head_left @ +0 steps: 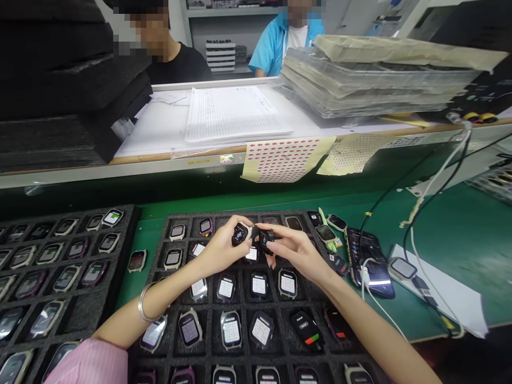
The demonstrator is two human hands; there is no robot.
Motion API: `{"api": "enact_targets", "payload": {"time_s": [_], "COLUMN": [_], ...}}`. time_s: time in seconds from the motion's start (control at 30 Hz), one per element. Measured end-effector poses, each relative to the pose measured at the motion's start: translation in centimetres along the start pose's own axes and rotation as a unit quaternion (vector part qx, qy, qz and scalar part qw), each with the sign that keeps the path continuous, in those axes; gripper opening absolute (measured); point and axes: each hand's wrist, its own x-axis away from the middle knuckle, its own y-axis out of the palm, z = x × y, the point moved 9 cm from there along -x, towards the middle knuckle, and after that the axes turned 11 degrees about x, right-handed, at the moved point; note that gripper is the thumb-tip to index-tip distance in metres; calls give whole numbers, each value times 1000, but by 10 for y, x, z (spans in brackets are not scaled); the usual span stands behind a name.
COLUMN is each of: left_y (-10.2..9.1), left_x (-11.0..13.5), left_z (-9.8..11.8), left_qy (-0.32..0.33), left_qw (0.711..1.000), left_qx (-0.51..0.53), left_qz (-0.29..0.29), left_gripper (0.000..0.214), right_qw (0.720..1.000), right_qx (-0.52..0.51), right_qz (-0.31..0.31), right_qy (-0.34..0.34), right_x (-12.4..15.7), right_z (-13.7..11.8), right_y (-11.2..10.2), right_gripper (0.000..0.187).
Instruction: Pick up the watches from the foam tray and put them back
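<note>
My left hand [230, 238] is closed on a smartwatch case [240, 233] with a lit dark screen. Close beside it, my right hand [291, 246] grips a second dark smartwatch case [265, 240] between thumb and fingers. The two cases are held side by side above a black foam tray [244, 306]. In the tray's compartments lie several strapless watch cases, many with white lit screens, such as one watch [231, 329] below my hands. Another watch [303, 328] there shows red and green on its screen.
A second foam tray of watches [116, 266] stands at the left, with a loose watch [137, 260] between the trays. Phone [370, 264], cables and a white sheet [452, 293] lie right. Behind are a shelf with papers [236, 112], stacked plastic trays [380, 80] and two people.
</note>
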Motion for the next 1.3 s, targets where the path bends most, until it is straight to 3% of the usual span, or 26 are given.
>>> {"api": "enact_targets", "payload": {"time_s": [0.5, 0.77, 1.3], "left_y": [1, 4, -1], "left_x": [0, 1, -1], "left_z": [4, -2, 3], "left_qy": [22, 2, 13], "left_qw": [1000, 1000, 1000], "left_qx": [-10, -8, -5], "left_qz": [3, -17, 5], "left_gripper": [28, 25, 25], "right_qw": [1000, 1000, 1000], "right_qx": [16, 17, 12], "right_qz": [-19, -12, 13], "right_qy": [0, -4, -5], "right_x": [2, 1, 1], "right_z": [-2, -2, -6], "right_y": [3, -1, -3], "right_gripper": [44, 41, 44]}}
